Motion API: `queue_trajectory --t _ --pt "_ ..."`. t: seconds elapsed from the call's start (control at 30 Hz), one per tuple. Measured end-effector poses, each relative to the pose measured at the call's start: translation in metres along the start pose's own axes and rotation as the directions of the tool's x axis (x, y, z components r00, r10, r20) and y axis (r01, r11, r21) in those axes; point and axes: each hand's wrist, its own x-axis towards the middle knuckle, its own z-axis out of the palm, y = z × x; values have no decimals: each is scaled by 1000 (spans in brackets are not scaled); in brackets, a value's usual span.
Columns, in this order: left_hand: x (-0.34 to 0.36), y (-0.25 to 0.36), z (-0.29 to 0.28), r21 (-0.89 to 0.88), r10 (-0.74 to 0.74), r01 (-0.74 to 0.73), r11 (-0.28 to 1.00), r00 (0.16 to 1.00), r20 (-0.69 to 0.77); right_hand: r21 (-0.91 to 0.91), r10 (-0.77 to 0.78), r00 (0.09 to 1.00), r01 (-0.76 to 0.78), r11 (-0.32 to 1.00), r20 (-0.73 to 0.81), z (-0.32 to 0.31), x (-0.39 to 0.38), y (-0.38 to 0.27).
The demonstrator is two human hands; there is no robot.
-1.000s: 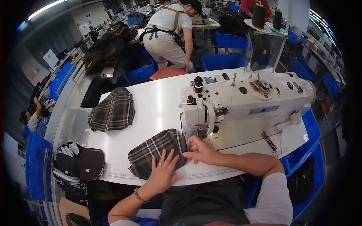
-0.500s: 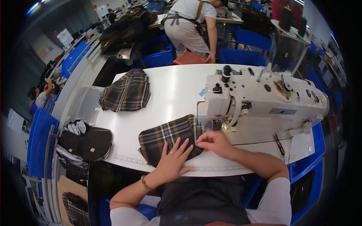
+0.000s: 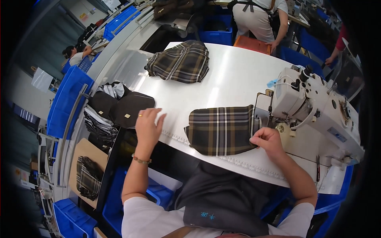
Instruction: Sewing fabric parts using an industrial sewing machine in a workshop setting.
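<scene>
My left hand (image 3: pixel 148 129) is raised off the plaid at the table's left part, fingers apart and slightly curled, just beside a stack of dark brown pieces (image 3: pixel 131 107) with small pale tags. My right hand (image 3: pixel 268 141) pinches the right edge of a plaid fabric piece (image 3: pixel 218 129) lying flat at the left of the white sewing machine (image 3: pixel 301 99), near its needle area. Farther back on the white tabletop (image 3: pixel 238 87) lies a second, bunched heap of plaid fabric (image 3: pixel 176 61).
Snips (image 3: pixel 318 168) lie right of my right arm. Blue bins (image 3: pixel 67 103) flank the table; more plaid (image 3: pixel 88 178) rests on a cardboard sheet (image 3: pixel 99 158) lower left. A co-worker (image 3: pixel 254 20) bends beside an orange tray (image 3: pixel 252 43) behind the table.
My left hand has left the plaid piece and moved left toward the dark stack. My right hand stays at the piece's edge. The view has turned leftward.
</scene>
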Motion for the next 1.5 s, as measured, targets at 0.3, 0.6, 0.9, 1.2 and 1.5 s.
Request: queue_trajectory --t 0.3,0.6,0.9,1.2,1.5 --pt "2 -81 4 -18 -470 494 869 836 284 -42 2 1000 -1 999 25 3 0 -7" --pt "43 -125 -73 -864 -708 177 471 661 -250 -136 -41 991 59 989 131 -2 5 -4" --pt "96 70 -76 -603 180 -445 662 875 -449 -175 -89 979 122 977 185 -5 2 -7" --pt "53 194 69 -718 680 -358 597 701 216 -439 -273 956 293 850 109 -5 -2 -8" --pt "70 184 51 -776 582 -68 627 703 409 -712 -399 917 291 639 16 -2 -3 -2"
